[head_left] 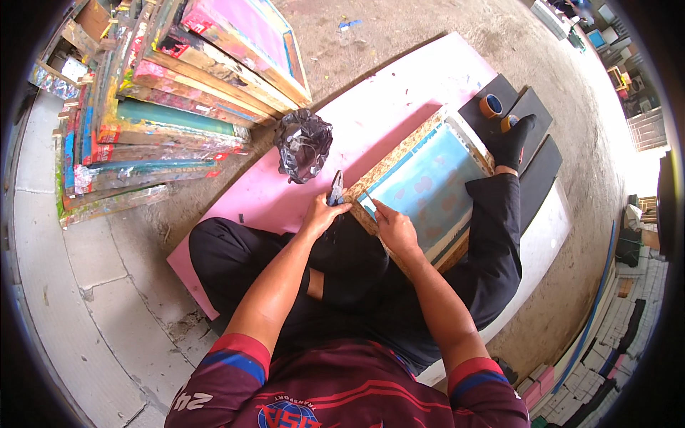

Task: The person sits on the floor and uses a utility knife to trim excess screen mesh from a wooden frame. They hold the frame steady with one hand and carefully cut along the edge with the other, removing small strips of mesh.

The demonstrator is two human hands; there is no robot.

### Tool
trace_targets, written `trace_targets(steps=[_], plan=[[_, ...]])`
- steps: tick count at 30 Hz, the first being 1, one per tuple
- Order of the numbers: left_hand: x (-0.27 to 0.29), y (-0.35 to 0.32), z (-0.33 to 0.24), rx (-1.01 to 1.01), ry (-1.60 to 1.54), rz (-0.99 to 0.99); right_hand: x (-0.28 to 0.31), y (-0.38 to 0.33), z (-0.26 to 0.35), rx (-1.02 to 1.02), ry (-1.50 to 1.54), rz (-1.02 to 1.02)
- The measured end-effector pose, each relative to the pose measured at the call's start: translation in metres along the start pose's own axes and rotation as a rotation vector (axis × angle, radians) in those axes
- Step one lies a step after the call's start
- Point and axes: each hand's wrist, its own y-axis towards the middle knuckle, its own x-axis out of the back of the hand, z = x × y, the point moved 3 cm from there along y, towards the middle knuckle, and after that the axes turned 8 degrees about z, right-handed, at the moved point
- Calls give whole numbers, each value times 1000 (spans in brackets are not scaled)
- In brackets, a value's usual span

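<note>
1. Person sits on the floor, legs out, with a wooden screen-printing frame (421, 189) propped across the lap; its blue mesh faces up and its long axis runs from about 7 o'clock up to 1 o'clock.
2. Left hand (322, 214) sits at the frame's near corner, at 9 o'clock from it, closed around a dark tool (335, 189) that looks like pliers or a staple puller; the tip points up toward 12 o'clock. I can't tell whether it touches the wood.
3. Right hand (396, 230) lies on the frame's near edge, fingers pinched narrow on a thin pale strip (365, 200), possibly tape, that runs toward 10 o'clock to the corner.
4. Both hands meet at that same corner, left just beside it, right on top of the frame; the two are near each other, not touching.
5. Forearms come up from 6 o'clock, elbows bent, wrists angled in.
6. Under it all, a pink sheet (399, 93); a crumpled dark plastic bag (303, 145) at 11 o'clock from the hands.
7. Tape rolls (491, 105) beyond the frame's far end at 1 o'clock, on dark mats (531, 107), by the socked foot (515, 139).
8. A stack of paint-stained frames (171, 100) leans at 10 o'clock.
</note>
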Motion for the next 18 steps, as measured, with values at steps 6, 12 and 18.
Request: trace_targets(steps=[6, 12, 18], plan=[[-4, -3, 1, -1, -18, -15, 4, -1, 13, -20, -95, 37], [-4, -7, -9, 25, 77, 18, -6, 0, 28, -137, -168, 112], [-1, -2, -1, 82, 8, 37, -9, 18, -13, 127, 44, 37]])
